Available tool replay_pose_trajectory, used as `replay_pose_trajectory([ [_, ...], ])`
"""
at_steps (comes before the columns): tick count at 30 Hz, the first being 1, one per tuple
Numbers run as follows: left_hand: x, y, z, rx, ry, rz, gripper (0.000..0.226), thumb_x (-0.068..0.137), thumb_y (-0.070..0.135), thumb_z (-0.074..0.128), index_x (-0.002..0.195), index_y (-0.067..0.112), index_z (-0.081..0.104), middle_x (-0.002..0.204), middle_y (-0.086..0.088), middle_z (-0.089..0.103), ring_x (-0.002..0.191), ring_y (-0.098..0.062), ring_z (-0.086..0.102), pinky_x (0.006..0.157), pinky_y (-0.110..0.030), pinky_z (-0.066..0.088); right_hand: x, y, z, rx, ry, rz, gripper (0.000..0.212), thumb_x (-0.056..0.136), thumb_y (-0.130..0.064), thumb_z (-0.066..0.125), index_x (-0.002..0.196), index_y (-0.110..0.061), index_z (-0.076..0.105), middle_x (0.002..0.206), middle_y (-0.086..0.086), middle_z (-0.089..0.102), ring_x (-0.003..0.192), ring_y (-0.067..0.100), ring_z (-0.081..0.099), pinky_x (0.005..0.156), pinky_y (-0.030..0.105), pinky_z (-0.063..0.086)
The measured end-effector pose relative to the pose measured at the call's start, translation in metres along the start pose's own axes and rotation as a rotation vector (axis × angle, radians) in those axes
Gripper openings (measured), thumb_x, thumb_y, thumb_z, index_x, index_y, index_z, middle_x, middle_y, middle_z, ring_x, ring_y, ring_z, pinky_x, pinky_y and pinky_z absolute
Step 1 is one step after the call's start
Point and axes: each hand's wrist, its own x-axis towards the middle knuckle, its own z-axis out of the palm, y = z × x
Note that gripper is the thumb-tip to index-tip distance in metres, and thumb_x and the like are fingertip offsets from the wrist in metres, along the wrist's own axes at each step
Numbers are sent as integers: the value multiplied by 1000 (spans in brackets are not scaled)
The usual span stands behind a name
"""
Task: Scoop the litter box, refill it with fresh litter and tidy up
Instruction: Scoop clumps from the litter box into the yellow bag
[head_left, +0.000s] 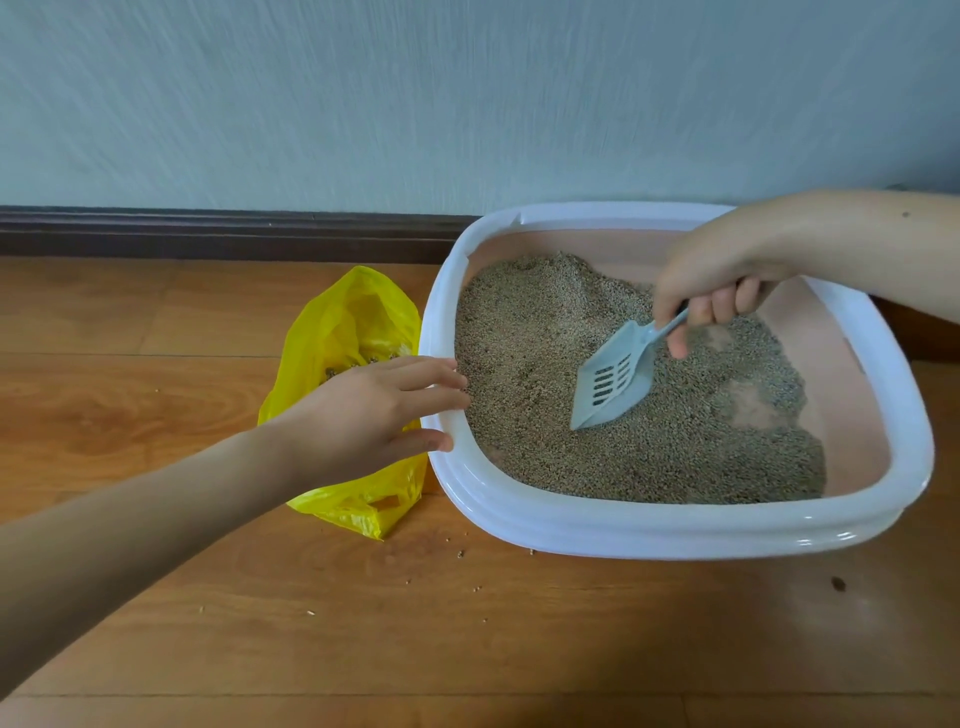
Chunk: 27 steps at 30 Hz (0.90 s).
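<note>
My right hand (719, 283) is clenched around the handle of the pale grey-blue slotted plastic scoop (615, 378); the fingers curl under the handle and the thumb points down beside it. The scoop's blade tilts down to the left with its front edge dug into the grey-brown granular litter (545, 364), roughly mid-box. My left hand (379, 410) is spread and relaxed, gripping nothing: the straight fingers reach over the near-left rim of the white-rimmed, pink-lined plastic litter box (649, 525), and the thumb lies on that rim. I cannot tell whether the fingertips touch the litter.

The litter box sits on the wooden floor (156, 415) against the pale wall (363, 104) and dark skirting board (208, 234). The litter is heaped toward the far-left corner, and bare pink patches show through on the right. A crumpled yellow plastic bag (353, 327) lies on the floor just beside the box's left side, partly behind my left hand, with some dark granules visible in its mouth. A few stray litter grains (460, 554) dot the floor in front of the box.
</note>
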Motion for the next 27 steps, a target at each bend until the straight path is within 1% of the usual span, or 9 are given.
replay_pose_trajectory([
  [3,-1,0,0,-12,2,-7,46,93,47,44,122,17,63,127,1,59,128,-17,49,99,-36,48,5,3,13,177,-204,-14,30,99,-12,37,75,-4,52,44,-6,28,26,2,20,23,11,15],
  [6,-1,0,0,-9,1,-7,47,93,48,43,123,17,63,127,1,59,128,-17,48,99,-35,48,8,4,37,380,-379,-18,29,99,-12,32,76,-7,48,44,-5,32,26,2,27,22,11,21],
  [8,-1,0,0,-13,-1,-8,47,93,48,43,123,17,63,127,1,59,129,-17,48,98,-36,49,10,0,50,477,-442,-28,30,101,-12,30,77,-7,48,44,-5,35,26,1,30,22,10,24],
  [10,-1,0,0,-19,3,-9,47,94,48,43,123,16,63,127,1,59,129,-18,48,98,-38,50,13,-5,63,531,-463,-46,30,101,-11,29,78,-7,47,44,-4,37,26,1,31,23,10,25],
  [12,-1,0,0,-22,10,-11,47,94,48,43,122,16,63,127,0,59,129,-19,48,96,-39,51,18,-12,77,571,-453,-63,29,101,-8,25,80,-6,45,44,-3,38,27,2,32,23,10,25],
  [16,-2,0,2,-27,14,-11,46,94,47,44,123,16,62,127,0,59,130,-18,48,95,-41,51,35,-22,104,677,-329,-129,28,100,-5,19,84,-8,42,44,0,41,28,4,33,24,11,24],
  [20,-1,-1,2,-28,25,-5,45,94,46,45,123,16,62,127,0,59,130,-18,47,96,-40,51,51,-30,122,816,-222,-197,27,98,-4,17,82,-9,39,52,2,40,30,5,34,26,11,22],
  [24,-1,-1,2,-28,34,-5,46,94,47,44,122,16,63,126,0,59,129,-17,48,96,-39,51,70,-42,127,915,-165,-215,22,97,-6,19,84,-9,37,60,5,41,31,7,34,26,13,21],
  [27,-1,-1,3,-23,29,-11,45,93,47,45,121,16,63,126,1,59,129,-17,49,96,-39,51,85,-55,121,974,-134,-223,23,98,-7,18,85,-9,37,61,6,41,30,8,34,26,14,21],
])
